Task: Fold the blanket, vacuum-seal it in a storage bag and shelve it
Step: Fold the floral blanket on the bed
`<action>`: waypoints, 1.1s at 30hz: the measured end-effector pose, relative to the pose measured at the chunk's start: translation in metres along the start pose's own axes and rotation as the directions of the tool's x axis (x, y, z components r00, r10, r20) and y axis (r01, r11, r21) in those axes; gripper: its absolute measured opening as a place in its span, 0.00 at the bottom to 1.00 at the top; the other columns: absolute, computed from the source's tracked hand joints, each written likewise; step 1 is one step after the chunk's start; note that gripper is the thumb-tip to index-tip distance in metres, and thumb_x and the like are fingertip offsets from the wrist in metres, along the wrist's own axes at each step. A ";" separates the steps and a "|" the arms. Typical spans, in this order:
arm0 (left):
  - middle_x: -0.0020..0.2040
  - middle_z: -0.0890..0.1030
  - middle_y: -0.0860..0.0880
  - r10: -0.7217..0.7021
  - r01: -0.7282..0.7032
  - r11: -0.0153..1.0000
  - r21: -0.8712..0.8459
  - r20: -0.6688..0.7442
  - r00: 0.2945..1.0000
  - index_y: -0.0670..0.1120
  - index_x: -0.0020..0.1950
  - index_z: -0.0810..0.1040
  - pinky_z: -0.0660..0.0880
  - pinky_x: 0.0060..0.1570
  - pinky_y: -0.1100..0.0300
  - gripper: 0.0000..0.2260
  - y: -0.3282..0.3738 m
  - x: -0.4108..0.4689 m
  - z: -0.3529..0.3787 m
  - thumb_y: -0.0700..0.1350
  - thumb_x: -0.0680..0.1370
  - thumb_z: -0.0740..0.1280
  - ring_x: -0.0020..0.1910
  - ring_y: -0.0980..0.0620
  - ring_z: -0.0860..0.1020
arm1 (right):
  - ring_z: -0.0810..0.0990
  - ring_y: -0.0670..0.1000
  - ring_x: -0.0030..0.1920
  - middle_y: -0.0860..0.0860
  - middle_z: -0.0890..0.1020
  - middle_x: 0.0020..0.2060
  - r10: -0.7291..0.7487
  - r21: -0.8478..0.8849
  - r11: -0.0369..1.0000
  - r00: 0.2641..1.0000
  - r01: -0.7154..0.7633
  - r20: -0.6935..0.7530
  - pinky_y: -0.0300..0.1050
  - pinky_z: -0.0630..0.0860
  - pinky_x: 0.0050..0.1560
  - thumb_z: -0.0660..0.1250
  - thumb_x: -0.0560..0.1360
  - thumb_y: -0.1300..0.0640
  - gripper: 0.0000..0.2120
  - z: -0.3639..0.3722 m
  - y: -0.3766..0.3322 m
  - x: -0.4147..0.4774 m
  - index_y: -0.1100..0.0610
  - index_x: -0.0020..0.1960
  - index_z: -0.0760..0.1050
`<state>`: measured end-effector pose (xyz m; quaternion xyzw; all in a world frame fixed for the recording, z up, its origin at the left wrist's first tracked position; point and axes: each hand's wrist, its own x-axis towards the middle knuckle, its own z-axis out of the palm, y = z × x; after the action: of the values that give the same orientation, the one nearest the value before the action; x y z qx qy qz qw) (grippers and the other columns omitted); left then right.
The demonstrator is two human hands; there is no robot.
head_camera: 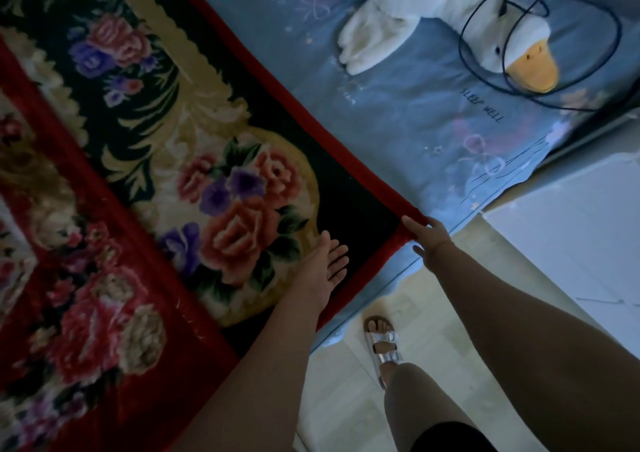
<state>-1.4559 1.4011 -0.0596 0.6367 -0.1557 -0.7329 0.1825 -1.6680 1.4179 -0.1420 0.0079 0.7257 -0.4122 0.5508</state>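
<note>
Blanket: a thick plush blanket [207, 181] with a red border, a black and cream field and pink and purple roses. I see it spread flat over the left part of the bed, with one red edge running diagonally across the sheet down to the bed's near edge
Blanket corner: it sits right at the bed's near edge, slightly lifted off the sheet
Right hand [431, 240]: from my feed it pinches that red corner, thumb on top of the border and the other fingers curled round and under it
Left hand [323, 268]: it lies flat on the blanket's black field, just beside the large rose cluster and near the corner. The fingers are straight and slightly fanned and grasp nothing
Sheet: a pale blue printed bed sheet [415, 133] with bows, stars and the words SLEEP WELL, bare on the right part of the bed
Plush toy: a white stuffed goose with an orange bill [512, 46] lies on the sheet toward the bed's far right corner, well apart from the blanket
Cable: a thin dark looped cable [464, 43] lies over the goose's head and on the sheet around it
Floor: pale floor tiles [346, 399] below the bed's near edge
Foot: one foot in a silver two-strap sandal [382, 344] stands on the tiles, close to the bed's near edge
</note>
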 end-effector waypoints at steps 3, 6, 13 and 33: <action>0.61 0.78 0.48 -0.003 0.003 1.000 0.026 -0.019 1.000 0.43 0.68 0.71 0.71 0.61 0.55 0.24 0.001 0.002 0.003 0.58 0.80 0.59 0.62 0.48 0.75 | 0.77 0.50 0.39 0.53 0.79 0.40 -0.014 0.000 1.000 0.999 0.014 0.036 0.43 0.76 0.46 0.70 0.74 0.59 0.20 0.010 -0.008 -0.005 0.64 0.63 0.73; 0.70 0.72 0.44 0.009 -0.009 0.999 0.033 -0.011 1.000 0.40 0.73 0.66 0.67 0.67 0.54 0.27 0.006 -0.001 0.007 0.58 0.81 0.58 0.69 0.46 0.70 | 0.80 0.46 0.36 0.47 0.83 0.34 -0.087 -0.007 0.996 0.976 0.091 0.200 0.35 0.76 0.36 0.70 0.73 0.63 0.15 0.026 -0.020 -0.031 0.62 0.59 0.77; 0.54 0.83 0.43 0.121 -0.121 0.993 0.009 -0.078 0.990 0.41 0.61 0.78 0.79 0.54 0.49 0.22 0.037 -0.019 -0.017 0.52 0.73 0.73 0.53 0.44 0.82 | 0.82 0.50 0.43 0.55 0.84 0.42 -0.115 -0.138 0.956 0.764 0.259 0.635 0.42 0.79 0.52 0.71 0.72 0.63 0.08 0.084 -0.003 -0.135 0.61 0.52 0.79; 0.63 0.78 0.45 0.395 -0.380 0.914 0.139 -0.513 0.762 0.45 0.65 0.76 0.75 0.61 0.45 0.16 -0.025 -0.185 -0.435 0.50 0.79 0.67 0.58 0.44 0.78 | 0.75 0.55 0.61 0.53 0.74 0.66 0.307 0.426 0.764 0.854 -0.485 0.421 0.49 0.79 0.45 0.63 0.78 0.52 0.09 0.270 0.193 -0.318 0.58 0.46 0.73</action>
<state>-1.0038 1.5113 0.0292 0.7704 -0.2370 -0.4721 0.3569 -1.2388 1.5225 -0.0141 0.2427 0.4673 -0.4594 0.7153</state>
